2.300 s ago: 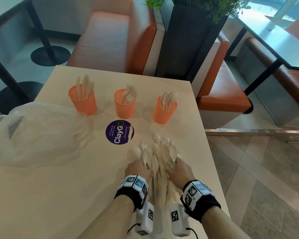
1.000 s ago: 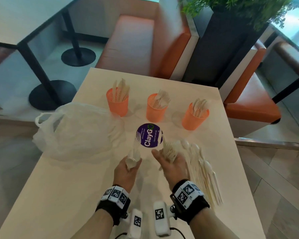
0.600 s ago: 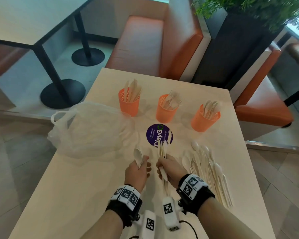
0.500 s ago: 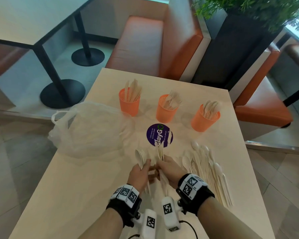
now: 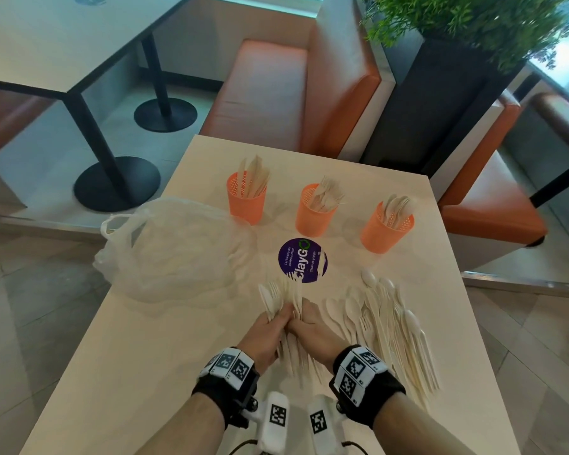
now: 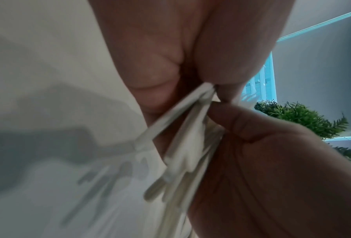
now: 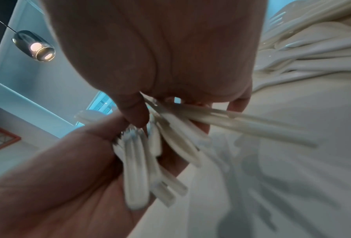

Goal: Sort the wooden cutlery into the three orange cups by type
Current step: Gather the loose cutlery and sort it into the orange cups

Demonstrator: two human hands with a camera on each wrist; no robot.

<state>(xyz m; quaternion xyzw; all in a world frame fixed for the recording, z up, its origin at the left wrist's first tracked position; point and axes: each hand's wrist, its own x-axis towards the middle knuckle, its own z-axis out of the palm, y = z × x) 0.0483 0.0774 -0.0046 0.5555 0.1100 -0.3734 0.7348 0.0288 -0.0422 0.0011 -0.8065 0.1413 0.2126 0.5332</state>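
Three orange cups stand in a row at the far side of the table: the left cup point(image 5: 246, 201) with knives, the middle cup point(image 5: 315, 210) with forks, the right cup point(image 5: 386, 227) with spoons. Both hands meet near the table's middle around one bundle of pale wooden cutlery point(image 5: 284, 298). My left hand point(image 5: 270, 326) grips the bundle from the left and my right hand point(image 5: 309, 326) grips it from the right. The wrist views show the bundle's handles point(image 6: 182, 149) point(image 7: 148, 162) between curled fingers of both hands. A loose pile of cutlery point(image 5: 385, 323) lies on the table to the right.
A crumpled clear plastic bag point(image 5: 174, 251) lies on the table's left side. A round purple sticker point(image 5: 302, 260) sits below the cups. Orange benches point(image 5: 293, 90) and a dark planter point(image 5: 440, 103) stand beyond the table point(image 5: 145, 356); the floor drops off on both sides.
The hands came off the pile, each with some cutlery, and moved left. They have since come together, so the separate pieces now form one bundle held by both.
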